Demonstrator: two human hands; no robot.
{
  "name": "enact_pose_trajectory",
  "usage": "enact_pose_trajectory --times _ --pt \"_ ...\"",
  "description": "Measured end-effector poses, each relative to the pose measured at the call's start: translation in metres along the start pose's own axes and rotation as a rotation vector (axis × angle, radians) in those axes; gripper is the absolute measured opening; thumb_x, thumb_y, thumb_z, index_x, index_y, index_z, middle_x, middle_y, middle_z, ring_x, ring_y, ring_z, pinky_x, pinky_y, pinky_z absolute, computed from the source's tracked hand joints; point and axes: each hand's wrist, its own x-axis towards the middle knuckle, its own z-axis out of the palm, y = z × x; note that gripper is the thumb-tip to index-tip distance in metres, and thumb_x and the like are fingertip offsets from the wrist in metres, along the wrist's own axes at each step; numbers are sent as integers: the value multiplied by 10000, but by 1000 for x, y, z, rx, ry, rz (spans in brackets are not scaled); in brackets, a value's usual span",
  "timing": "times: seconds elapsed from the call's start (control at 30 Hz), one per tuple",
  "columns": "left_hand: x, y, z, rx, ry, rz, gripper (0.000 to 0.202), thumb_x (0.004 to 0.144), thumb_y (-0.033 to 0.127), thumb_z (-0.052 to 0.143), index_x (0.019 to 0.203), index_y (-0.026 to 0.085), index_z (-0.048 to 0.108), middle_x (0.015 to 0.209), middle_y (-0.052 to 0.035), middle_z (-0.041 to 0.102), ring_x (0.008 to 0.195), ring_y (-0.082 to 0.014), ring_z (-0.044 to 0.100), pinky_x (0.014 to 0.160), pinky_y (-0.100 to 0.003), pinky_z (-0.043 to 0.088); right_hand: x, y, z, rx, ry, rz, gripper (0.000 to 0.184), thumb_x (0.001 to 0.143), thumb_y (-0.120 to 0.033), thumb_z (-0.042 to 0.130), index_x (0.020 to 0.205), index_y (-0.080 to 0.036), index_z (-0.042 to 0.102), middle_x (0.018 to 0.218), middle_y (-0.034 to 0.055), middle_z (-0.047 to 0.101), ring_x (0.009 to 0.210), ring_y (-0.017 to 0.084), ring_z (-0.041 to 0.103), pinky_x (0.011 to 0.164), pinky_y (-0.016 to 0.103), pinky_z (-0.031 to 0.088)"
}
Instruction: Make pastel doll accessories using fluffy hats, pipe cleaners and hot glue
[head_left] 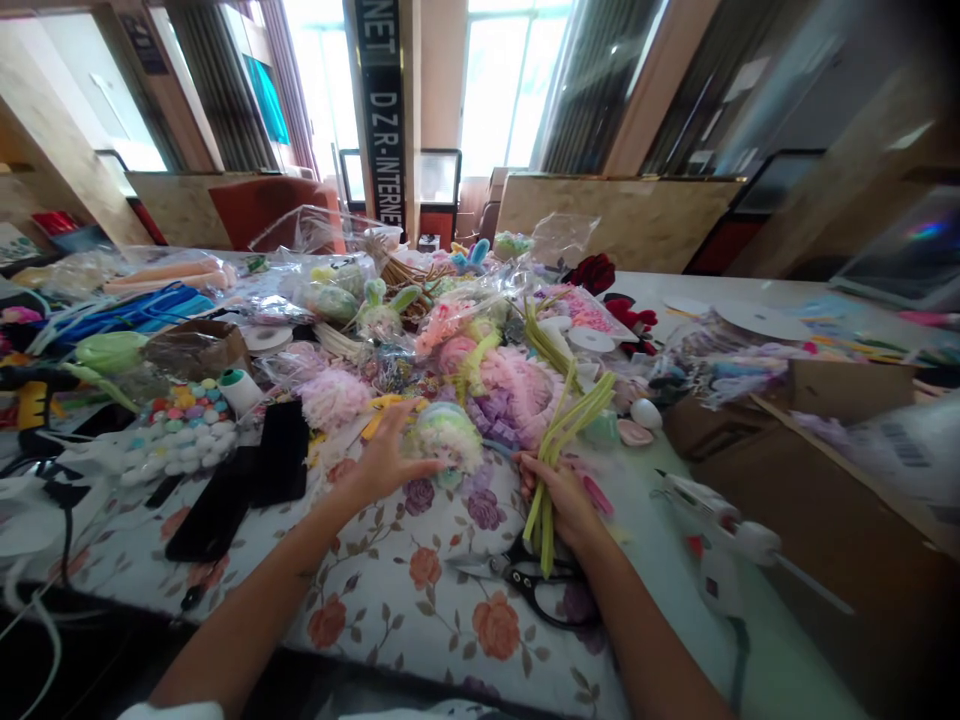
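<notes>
The left hand (384, 456) is spread open, its fingertips touching a fluffy pastel pompom (448, 436) that lies on the flowered table (420, 610), just in front of a heap of pink and purple frills (510, 390). The right hand (564, 500) is closed around a bundle of green pipe cleaners (574, 418), which stick out above and below the fist. Black scissors (529, 580) lie beneath that hand. A white glue gun (712, 520) rests to the right.
</notes>
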Motion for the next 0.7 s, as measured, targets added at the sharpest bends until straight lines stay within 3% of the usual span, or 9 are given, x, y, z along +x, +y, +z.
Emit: enact_pose_trajectory --times 0.1,0.23,0.4,0.57,0.7 --pt "17 5 12 8 -125 73 919 603 517 799 1387 226 417 1417 -142 436 1315 -317 416 1098 -463 345 -1 -1 -1 12 6 -11 278 628 -301 781 795 -118 655 473 -65 492 410 68 488 386 157 393" --pt "24 0 21 39 -107 129 675 642 441 792 1220 198 542 1340 -153 495 1258 -311 477 1059 -452 398 -2 -2 0 17 13 -17 260 635 -301 776 781 -128 649 485 -64 486 416 68 481 382 159 390" --pt "0 -1 25 68 -26 283 465 736 384 713 1121 222 506 1359 -154 464 1281 -307 457 1040 -476 427 -1 -1 0 -17 10 -11 268 652 -316 766 798 -131 639 485 -64 485 415 70 488 374 157 377" --pt "-33 0 26 134 159 459 348 776 277 666 1048 203 463 1289 -169 450 1265 -315 455 976 -471 485 0 0 -2 -19 0 -2 275 657 -321 767 811 -126 648 482 -64 489 416 65 491 393 154 389" --pt "-47 3 25 271 234 687 248 785 210 647 995 207 515 1184 -131 473 1279 -327 422 972 -483 489 -1 -1 -1 -21 6 -7 283 651 -336 763 793 -125 641 477 -65 488 410 65 483 390 154 381"
